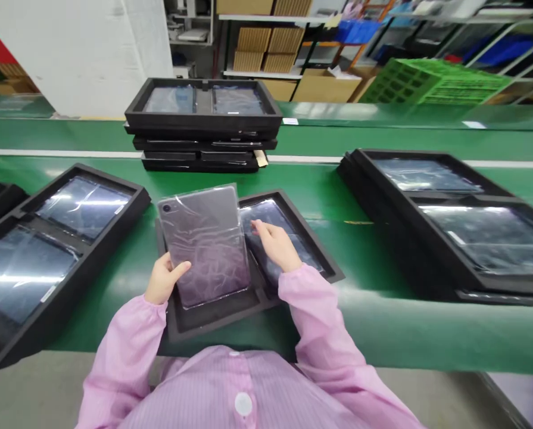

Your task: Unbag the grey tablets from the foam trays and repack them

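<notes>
My left hand [164, 279] grips the left edge of a grey tablet [206, 244] wrapped in clear film, back side up, tilted above the left slot of a black foam tray [212, 316]. My right hand [276, 243] rests with fingers loosely spread on a second wrapped tablet [266, 217] lying in the tray's right slot, beside the right edge of the held tablet. Both arms wear pink sleeves.
A black tray [92, 250] with two wrapped tablets lies at the left, another such tray [445, 262] at the right, and a stack of trays [203, 128] sits further back on the green conveyor belt [373, 333]. Shelves with cardboard boxes and a green crate [431, 80] stand behind.
</notes>
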Demonstrator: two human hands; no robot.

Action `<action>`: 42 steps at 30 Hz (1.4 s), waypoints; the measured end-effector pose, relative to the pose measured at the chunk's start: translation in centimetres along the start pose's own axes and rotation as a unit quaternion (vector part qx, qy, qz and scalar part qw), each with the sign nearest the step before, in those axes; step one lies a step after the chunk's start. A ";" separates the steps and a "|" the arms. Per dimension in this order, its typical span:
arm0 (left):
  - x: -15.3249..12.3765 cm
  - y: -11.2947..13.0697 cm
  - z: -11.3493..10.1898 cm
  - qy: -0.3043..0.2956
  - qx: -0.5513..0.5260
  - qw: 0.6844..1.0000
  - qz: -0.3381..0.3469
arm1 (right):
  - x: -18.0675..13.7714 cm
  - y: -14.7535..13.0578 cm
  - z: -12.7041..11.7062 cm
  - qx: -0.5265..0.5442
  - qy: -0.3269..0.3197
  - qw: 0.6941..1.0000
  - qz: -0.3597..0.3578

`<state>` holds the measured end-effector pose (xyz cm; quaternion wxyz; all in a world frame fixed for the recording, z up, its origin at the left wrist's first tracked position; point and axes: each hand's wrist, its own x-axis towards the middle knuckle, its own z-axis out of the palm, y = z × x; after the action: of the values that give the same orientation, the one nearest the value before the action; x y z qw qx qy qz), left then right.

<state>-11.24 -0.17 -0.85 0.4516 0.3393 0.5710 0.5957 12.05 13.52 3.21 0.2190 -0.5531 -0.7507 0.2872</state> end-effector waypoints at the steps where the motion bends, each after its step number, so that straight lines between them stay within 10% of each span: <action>1: -0.2 0.1 0.1 -0.006 0.003 1.000 -0.007 | 0.1 -0.4 0.2 0.061 0.013 0.998 -0.023; 5: -0.5 0.6 0.1 -0.036 0.002 0.999 -0.035 | -0.6 -1.9 1.9 0.265 0.168 0.944 -0.099; 12: -0.9 0.7 -0.5 -0.157 -0.033 0.985 -0.069 | -2.8 -4.2 2.6 0.061 0.321 0.917 -0.229; 15: -1.0 0.6 -0.4 -0.148 -0.027 0.987 -0.055 | -5.1 -5.9 3.2 0.047 0.238 0.926 -0.289; 19: -1.1 0.9 -0.3 -0.138 0.031 0.988 -0.054 | -8.4 -7.8 5.4 0.143 -0.030 0.917 -0.370; 25: -1.1 1.3 -0.3 -0.130 0.046 0.990 -0.026 | -10.4 -6.9 8.4 0.359 -0.407 0.732 -0.412; 42: -0.7 1.7 -0.1 -0.133 0.060 0.989 -0.035 | -10.1 -6.5 9.1 0.346 -0.436 0.731 -0.394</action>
<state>-11.36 -0.77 0.87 0.5232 0.4214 0.5519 0.4940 4.52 0.65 0.78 0.1374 0.0927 -0.7631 0.6247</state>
